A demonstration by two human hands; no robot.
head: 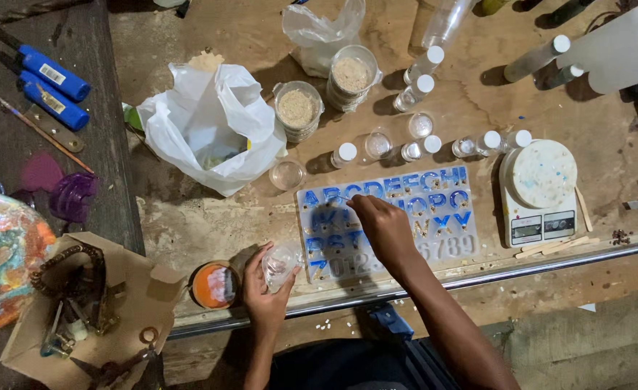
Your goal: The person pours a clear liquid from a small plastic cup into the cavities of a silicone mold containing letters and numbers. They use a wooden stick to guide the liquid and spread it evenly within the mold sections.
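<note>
On the far left lie two blue tube-shaped tools (48, 83) side by side; beside them is one thin brush (41, 131); in the middle are two stacks of round tubs of pale grains (325, 90); there are two white plastic bags (214, 123), one large and one smaller farther away; one silicone letter mould (434, 189) lies near the edge; one white kitchen scale (539, 191) stands to its right; one orange cup (214, 285) stands near on the left; two hands (384, 227) are in view.
</note>
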